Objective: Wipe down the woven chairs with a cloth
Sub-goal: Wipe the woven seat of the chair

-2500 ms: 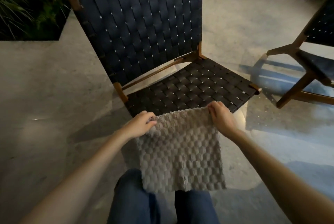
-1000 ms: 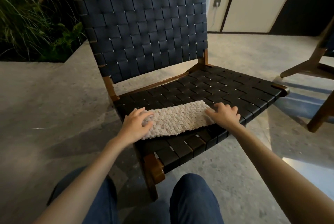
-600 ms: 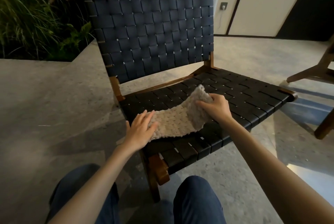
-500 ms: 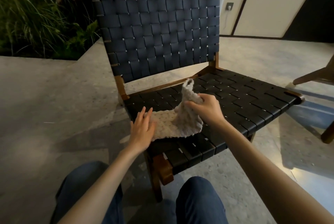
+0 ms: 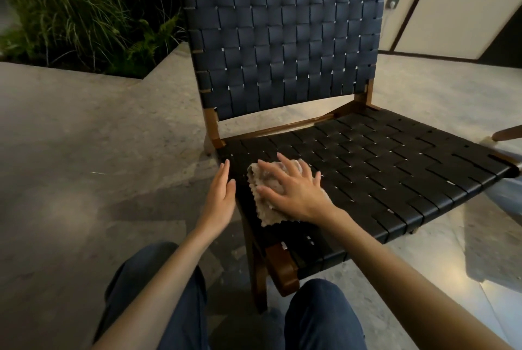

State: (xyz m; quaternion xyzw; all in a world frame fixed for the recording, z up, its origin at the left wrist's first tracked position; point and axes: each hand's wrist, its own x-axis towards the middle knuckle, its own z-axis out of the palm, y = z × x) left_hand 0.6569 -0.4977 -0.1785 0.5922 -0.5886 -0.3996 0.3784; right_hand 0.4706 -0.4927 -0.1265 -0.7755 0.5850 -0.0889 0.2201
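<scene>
Your right hand point(image 5: 293, 191) presses flat, fingers spread, on the folded cloth point(image 5: 272, 194) at the chair seat's point(image 5: 395, 168) near-left corner for wiping pressure; your left hand point(image 5: 221, 194) rests open beside it, holding nothing

Chairs: one, a dark woven-strap chair with a brown wooden frame point(image 5: 282, 38).
Cloths: one, a beige knobbly knitted cloth point(image 5: 264, 208).
Hands: two, both bare, the left hand point(image 5: 221, 194) and the right hand point(image 5: 293, 188).
Knees: two, in dark blue trousers, the left knee point(image 5: 158, 293) and the right knee point(image 5: 319, 318).
Planting: one bed of green grasses and ferns point(image 5: 84, 10).
Sockets: one small dark square wall socket point(image 5: 393, 2).
Stray wood: one brown wooden bar end point(image 5: 508, 133) at the right edge; what it belongs to cannot be told.
</scene>
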